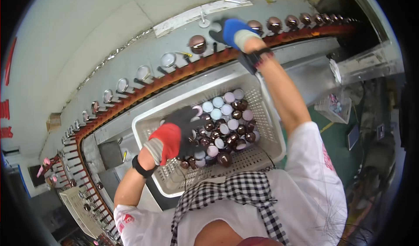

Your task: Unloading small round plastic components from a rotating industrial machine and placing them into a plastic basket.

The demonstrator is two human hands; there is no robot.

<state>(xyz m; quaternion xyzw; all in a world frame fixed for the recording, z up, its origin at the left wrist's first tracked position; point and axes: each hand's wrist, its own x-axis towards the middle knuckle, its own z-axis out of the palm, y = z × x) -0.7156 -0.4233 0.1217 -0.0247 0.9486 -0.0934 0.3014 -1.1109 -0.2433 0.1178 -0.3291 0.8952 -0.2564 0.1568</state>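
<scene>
My left hand (176,134), in a red and dark grey glove, reaches over a pale plastic basket (168,182). Its fingers are spread above a heap of shiny brown round caps (224,159), some turned with pale undersides up. A pinkish cap (197,110) shows at its fingertips. Further off, my right hand (229,32), in a blue and dark grey glove, is beside a row of upright spindles. The fingers look apart; part of the palm side is hidden. Just below them stands a dark spindle (214,47) without a cap; to its left is a brown cap (197,44).
A curved conveyor track (131,99) with capped spindles runs along the far side and bends down at the left. Brown caps (274,24) stand along its right stretch. A smaller basket (345,110) sits on the green floor at right. A grey wall panel rises behind the track.
</scene>
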